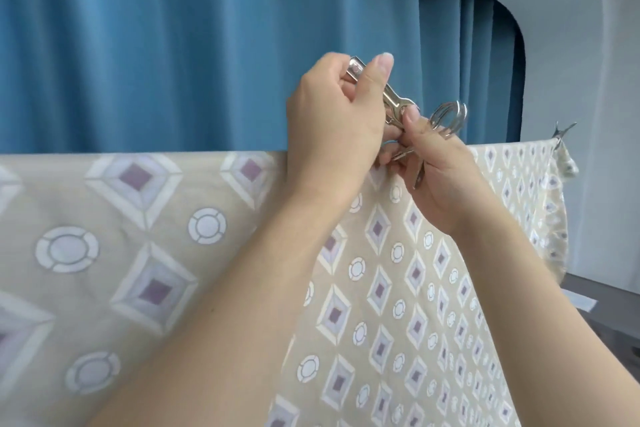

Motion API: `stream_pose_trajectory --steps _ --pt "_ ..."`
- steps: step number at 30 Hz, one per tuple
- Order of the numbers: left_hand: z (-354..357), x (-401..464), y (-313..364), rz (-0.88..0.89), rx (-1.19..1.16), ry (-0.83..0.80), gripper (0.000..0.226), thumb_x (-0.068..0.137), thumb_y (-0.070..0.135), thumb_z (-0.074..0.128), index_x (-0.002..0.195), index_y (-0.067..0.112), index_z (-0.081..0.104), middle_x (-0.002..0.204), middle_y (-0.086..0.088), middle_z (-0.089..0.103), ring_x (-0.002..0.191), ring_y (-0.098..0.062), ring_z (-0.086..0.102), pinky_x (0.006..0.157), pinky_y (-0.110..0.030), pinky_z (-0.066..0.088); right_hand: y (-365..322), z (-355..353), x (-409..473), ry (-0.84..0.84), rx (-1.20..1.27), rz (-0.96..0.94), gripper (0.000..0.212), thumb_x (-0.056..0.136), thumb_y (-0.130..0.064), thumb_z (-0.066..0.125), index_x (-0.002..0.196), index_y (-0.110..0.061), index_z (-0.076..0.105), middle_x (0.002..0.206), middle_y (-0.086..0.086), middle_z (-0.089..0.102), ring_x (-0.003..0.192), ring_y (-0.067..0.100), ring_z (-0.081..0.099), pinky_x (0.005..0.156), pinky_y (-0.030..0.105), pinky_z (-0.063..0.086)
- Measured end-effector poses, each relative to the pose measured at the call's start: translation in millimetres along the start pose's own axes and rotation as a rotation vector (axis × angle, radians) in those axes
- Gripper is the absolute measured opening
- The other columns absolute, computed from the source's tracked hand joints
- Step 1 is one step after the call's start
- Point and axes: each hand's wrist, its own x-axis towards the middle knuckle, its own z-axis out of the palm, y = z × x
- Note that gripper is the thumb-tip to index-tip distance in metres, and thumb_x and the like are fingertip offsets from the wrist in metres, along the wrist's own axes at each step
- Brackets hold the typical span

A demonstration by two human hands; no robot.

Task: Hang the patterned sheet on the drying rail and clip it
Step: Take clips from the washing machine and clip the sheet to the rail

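Head view, one moment at the drying line. Patterned sheet [398, 288]: beige, printed with lilac diamonds and white rings, draped over a straight top edge that runs across the frame; the rail itself is covered by the cloth. Left hand [332, 121]: raised above the sheet's top edge, thumb and curled fingers gripping the handles of a metal clothes clip [388, 94], which angles down to the right. Right hand [436, 166]: just beside the left, touching it at the fingertips, fingers curled round spare metal clips [448, 120] whose looped ends stick up; how many it holds cannot be told. Far clip [562, 133]: metal, pinned on the sheet's right end. Blue curtain [207, 45]: hangs behind. Grey wall [571, 45]: at right.
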Motion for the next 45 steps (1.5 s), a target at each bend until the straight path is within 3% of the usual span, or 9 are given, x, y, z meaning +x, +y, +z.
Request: stream_pose_trajectory --steps 3,5,8,12,20,26,31,37,45 --pt "-24 9 -1 0.045 0.08 0.043 0.035 0.093 0.038 0.059 0.071 0.011 0.054 0.047 0.011 0.044 0.052 -0.017 0.053 0.056 -0.031 0.048 -11 19 -1 0.014 -0.226 0.018 0.054 0.086 -0.057 0.056 0.109 -0.01 0.068 0.089 0.004 0.063 0.073 0.018 0.053 0.073 0.037 0.031" --pt "-40 14 1 0.045 0.12 0.06 0.034 0.092 0.038 0.059 0.069 0.014 0.052 0.045 0.012 0.042 0.053 -0.017 0.047 0.062 -0.041 0.053 -18 30 -1 0.029 -0.344 -0.008 0.032 0.093 -0.047 0.055 0.091 -0.019 0.069 0.079 -0.004 0.063 0.067 0.011 0.054 0.068 0.022 0.038" --pt "-65 20 8 0.039 0.211 0.061 0.035 0.092 0.038 0.057 0.068 0.014 0.051 0.051 0.009 0.045 0.058 -0.022 0.052 0.064 -0.043 0.053 -29 51 0 -0.002 -0.459 -0.057 0.016 0.097 -0.035 0.054 0.091 -0.03 0.068 0.08 -0.006 0.059 0.066 0.009 0.051 0.065 0.015 0.042" --pt "-100 26 16 0.034 0.417 0.077 0.038 0.095 0.04 0.053 0.084 0.004 0.06 0.065 -0.005 0.06 0.066 -0.024 0.059 0.056 -0.03 0.044 -38 77 -3 -0.166 -0.543 -0.046 0.02 0.096 -0.039 0.053 0.1 -0.028 0.07 0.087 0.016 0.054 0.069 0.013 0.047 0.063 0.016 0.044" --pt "-177 35 35 -0.03 0.641 0.049 0.037 0.096 0.041 0.05 0.087 0.007 0.061 0.06 0.004 0.05 0.073 -0.025 0.067 0.068 -0.042 0.054 -41 132 -1 -0.423 -0.623 -0.103 0.017 0.092 -0.044 0.057 0.102 -0.034 0.067 0.071 -0.008 0.061 0.066 0.012 0.055 0.071 0.031 0.047" --pt "-231 39 41 -0.099 0.75 0.04 0.036 0.095 0.043 0.051 0.08 0.012 0.061 0.059 0.005 0.053 0.075 -0.025 0.069 0.067 -0.04 0.052 -52 181 -4 -0.608 -0.694 -0.166 0.03 0.087 -0.051 0.058 0.093 -0.023 0.066 0.086 0.002 0.066 0.084 0.026 0.059 0.081 0.047 0.049" --pt "-275 44 52 -0.098 0.791 0.076 0.035 0.094 0.042 0.053 0.081 0.011 0.062 0.068 -0.003 0.06 0.071 -0.029 0.069 0.063 -0.035 0.054 -60 214 -8 -0.666 -0.732 -0.197 0.04 0.084 -0.056 0.057 0.1 -0.019 0.065 0.094 0.007 0.067 0.087 0.024 0.061 0.079 0.042 0.051" --pt "-323 44 63 -0.12 0.719 -0.072 0.033 0.085 0.043 0.056 0.08 0.012 0.063 0.069 -0.002 0.054 0.055 -0.004 0.06 0.08 -0.054 0.055 -71 245 -10 -0.771 -0.804 -0.231 0.049 0.083 -0.058 0.058 0.094 -0.011 0.061 0.088 0.011 0.065 0.077 0.028 0.058 0.07 0.039 0.048" --pt "-336 45 84 -0.048 0.708 -0.176 0.023 0.099 0.022 0.052 0.079 0.012 0.058 0.079 -0.018 0.058 0.066 -0.017 0.062 0.056 -0.009 0.041 -74 261 -13 -0.811 -0.816 -0.237 0.042 0.083 -0.056 0.062 0.093 -0.016 0.063 0.088 0.004 0.068 0.083 0.026 0.063 0.081 0.043 0.051"
